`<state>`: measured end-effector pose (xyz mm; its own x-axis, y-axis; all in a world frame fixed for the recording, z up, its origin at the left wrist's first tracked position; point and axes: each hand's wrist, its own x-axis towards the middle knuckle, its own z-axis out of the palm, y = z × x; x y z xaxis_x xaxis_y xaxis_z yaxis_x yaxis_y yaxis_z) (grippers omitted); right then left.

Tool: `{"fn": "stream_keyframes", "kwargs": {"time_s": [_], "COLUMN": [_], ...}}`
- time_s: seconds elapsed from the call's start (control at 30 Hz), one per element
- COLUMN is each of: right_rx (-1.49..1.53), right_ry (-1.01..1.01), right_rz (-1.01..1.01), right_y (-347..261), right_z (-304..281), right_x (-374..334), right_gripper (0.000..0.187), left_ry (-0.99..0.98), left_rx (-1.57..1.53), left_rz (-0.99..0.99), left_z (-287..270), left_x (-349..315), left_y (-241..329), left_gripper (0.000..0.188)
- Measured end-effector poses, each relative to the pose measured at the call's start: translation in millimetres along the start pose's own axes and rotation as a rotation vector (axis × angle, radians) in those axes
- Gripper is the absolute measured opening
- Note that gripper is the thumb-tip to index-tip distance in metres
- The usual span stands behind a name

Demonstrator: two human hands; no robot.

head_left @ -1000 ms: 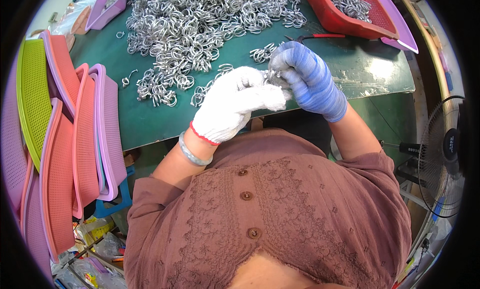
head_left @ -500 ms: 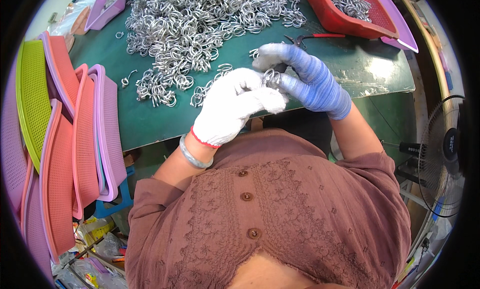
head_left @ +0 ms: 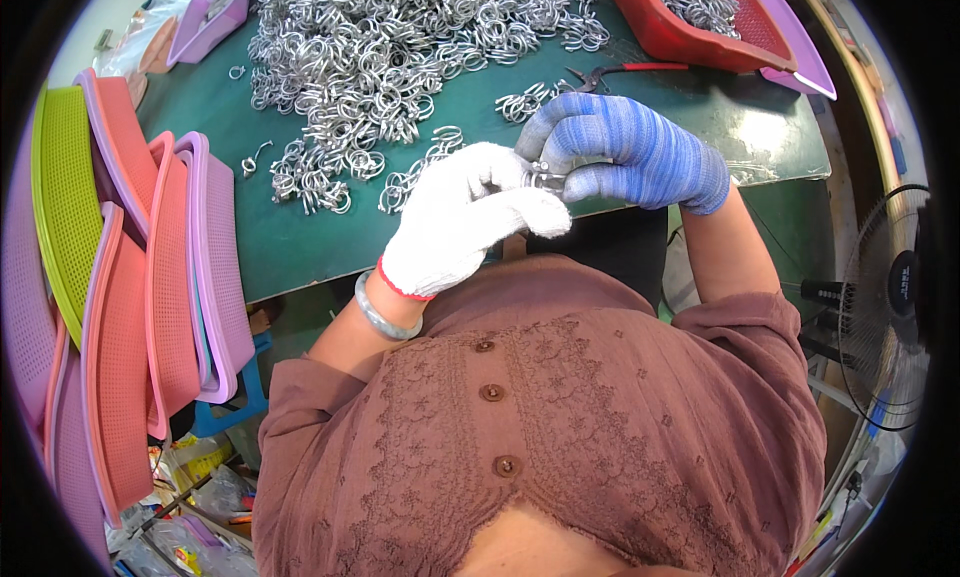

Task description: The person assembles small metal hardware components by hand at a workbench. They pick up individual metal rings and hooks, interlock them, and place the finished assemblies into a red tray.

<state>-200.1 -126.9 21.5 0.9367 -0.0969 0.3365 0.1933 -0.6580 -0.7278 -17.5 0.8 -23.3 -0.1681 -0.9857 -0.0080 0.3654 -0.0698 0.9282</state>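
My left hand (head_left: 462,217) wears a white knit glove with a red cuff and pinches a small silver metal ring piece (head_left: 545,175) at the near edge of the green table (head_left: 300,247). My right hand (head_left: 625,149), in a blue striped glove, grips the same piece from the other side, fingers curled over it. Most of the piece is hidden between the fingers. A big heap of silver wire rings (head_left: 380,47) lies on the table just beyond both hands.
A red tray (head_left: 690,37) holding more rings sits at the back right on a purple tray (head_left: 800,62). Red-handled pliers (head_left: 625,70) lie in front of it. Stacked pink, purple and green mesh trays (head_left: 140,307) stand at the left. A fan (head_left: 890,307) is at the right.
Both hands stayed together on the ring piece. The right hand's fingers stretched out over it half a second ago and have now curled back around it.
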Motion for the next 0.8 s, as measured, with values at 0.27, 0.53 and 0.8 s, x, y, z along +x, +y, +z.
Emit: {"fn": "stream_keyframes", "kwargs": {"time_s": [0.27,0.53,0.8], "right_rx": [-0.417,-0.516,-0.081], "right_ry": [-0.084,-0.11,-0.048], "right_rz": [-0.053,0.0,0.081], "right_y": [-10,-22,-6], "right_z": [1,4,4], "right_x": [11,16,11], "right_gripper": [0.021,0.02,0.016], "left_ry": [0.012,-0.046,-0.074], "left_rx": [-0.015,0.181,0.115], "left_rz": [0.002,0.125,-0.001], "left_z": [-3,-6,-16], "left_x": [1,2,2], "left_y": [4,12,9], "left_gripper": [0.009,0.008,0.005]}}
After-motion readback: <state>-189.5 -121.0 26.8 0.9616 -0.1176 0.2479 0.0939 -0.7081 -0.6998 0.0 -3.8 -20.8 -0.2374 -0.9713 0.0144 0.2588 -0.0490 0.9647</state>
